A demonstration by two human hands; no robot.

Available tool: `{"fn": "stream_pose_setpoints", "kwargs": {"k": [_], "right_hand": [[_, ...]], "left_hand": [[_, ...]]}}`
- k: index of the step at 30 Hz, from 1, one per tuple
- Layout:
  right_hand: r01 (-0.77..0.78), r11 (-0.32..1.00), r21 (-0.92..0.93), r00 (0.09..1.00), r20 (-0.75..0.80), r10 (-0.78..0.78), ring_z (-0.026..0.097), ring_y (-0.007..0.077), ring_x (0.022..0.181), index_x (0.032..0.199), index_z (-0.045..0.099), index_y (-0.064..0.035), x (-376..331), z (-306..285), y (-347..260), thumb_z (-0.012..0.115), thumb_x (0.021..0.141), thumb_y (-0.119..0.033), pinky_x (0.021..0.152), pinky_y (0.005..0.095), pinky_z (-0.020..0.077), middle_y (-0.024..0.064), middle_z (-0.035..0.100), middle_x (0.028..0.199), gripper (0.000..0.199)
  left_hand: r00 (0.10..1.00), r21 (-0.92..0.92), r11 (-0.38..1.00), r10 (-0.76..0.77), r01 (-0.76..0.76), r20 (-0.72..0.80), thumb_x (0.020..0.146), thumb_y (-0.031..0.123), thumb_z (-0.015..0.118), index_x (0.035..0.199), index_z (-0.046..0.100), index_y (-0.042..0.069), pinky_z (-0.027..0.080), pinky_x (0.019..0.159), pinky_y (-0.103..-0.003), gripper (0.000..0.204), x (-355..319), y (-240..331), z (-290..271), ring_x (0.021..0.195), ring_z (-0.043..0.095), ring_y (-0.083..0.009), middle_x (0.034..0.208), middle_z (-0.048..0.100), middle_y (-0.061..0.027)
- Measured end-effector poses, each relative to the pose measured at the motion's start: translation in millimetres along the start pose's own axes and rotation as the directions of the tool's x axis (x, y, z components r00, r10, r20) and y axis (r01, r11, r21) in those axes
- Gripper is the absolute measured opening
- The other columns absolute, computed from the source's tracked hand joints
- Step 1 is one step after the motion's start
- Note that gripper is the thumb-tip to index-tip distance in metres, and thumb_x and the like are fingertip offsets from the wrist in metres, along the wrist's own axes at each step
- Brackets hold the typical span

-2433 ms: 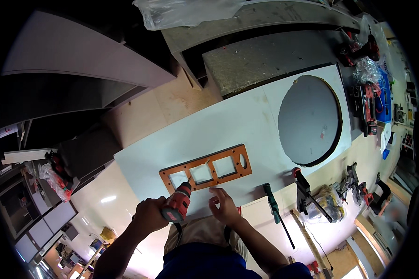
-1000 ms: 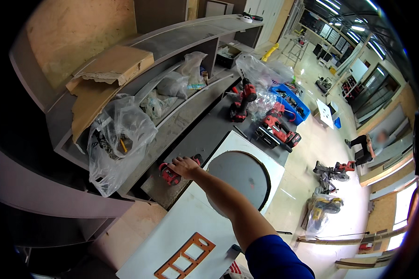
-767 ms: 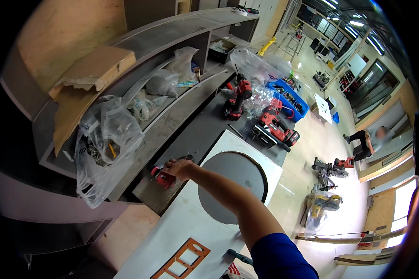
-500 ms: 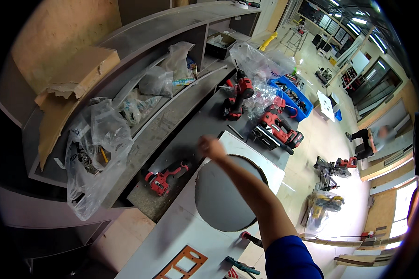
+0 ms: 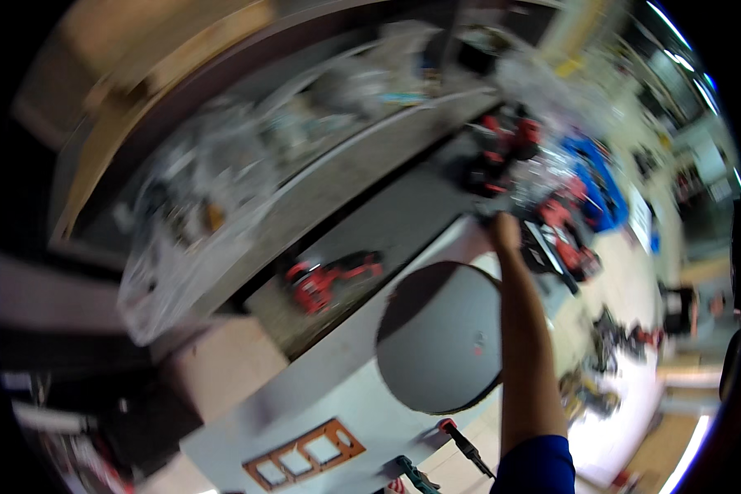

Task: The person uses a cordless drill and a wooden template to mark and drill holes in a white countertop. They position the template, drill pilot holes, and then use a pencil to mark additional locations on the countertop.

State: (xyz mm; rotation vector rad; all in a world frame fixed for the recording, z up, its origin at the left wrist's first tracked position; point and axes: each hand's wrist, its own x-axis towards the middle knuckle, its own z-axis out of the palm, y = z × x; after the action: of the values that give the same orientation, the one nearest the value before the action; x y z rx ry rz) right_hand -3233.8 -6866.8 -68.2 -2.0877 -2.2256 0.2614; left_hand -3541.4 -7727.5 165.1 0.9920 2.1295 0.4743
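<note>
My right hand reaches from the lower edge over the far end of a white board, its arm in a blue sleeve. It is blurred by motion, beside a red and black jigsaw-like power tool; its fingers and anything in them are hidden. Under my forearm lies a round pale panel with a dark rough rim, partly covered by the arm. An orange template with square openings rests on the board's near part. My left hand is out of view.
A red and black power tool lies on the dark surface left of the board. Beyond are a red cordless drill and a blue crate. Clear plastic bags fill the shelf at left. Clamps stick out at the board's near edge.
My right hand has moved right and farther along the board, toward the jigsaw-like tool. The whole view has shifted and blurred, and the scene sits farther right.
</note>
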Motion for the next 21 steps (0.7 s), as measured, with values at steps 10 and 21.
{"fn": "stream_pose_setpoints", "kwargs": {"k": [10, 21], "right_hand": [[0.468, 0.71, 0.526, 0.883, -0.251, -0.396, 0.058, 0.0139, 0.053, 0.083, 0.056, -0.0055, -28, -31, 12, 0.062, 0.088, -0.012, 0.047, 0.0289, 0.044, 0.0052, 0.059, 0.063, 0.01], [0.411, 0.234, 0.881, 0.509, -0.008, -0.861, 0.058, 0.0107, 0.063, 0.093, 0.055, -0.0029, -337, -125, -175, 0.056, 0.084, -0.001, 0.055, 0.0236, 0.0462, 0.0041, 0.058, 0.075, 0.009]], "left_hand": [[0.986, -0.101, 0.982, -0.164, 0.161, -0.023, 0.077, -0.006, 0.056, 0.092, 0.065, 0.007, 0.059, 0.073, -0.034, 0.022, -80, -31, 44, 0.09, 0.07, -0.0237, 0.105, 0.07, -0.0092], [0.939, -0.266, 0.964, -0.096, 0.005, -0.329, 0.078, -0.005, 0.057, 0.092, 0.066, 0.005, 0.059, 0.077, -0.036, 0.02, -116, -60, 119, 0.091, 0.069, -0.027, 0.098, 0.07, -0.0094]]}}
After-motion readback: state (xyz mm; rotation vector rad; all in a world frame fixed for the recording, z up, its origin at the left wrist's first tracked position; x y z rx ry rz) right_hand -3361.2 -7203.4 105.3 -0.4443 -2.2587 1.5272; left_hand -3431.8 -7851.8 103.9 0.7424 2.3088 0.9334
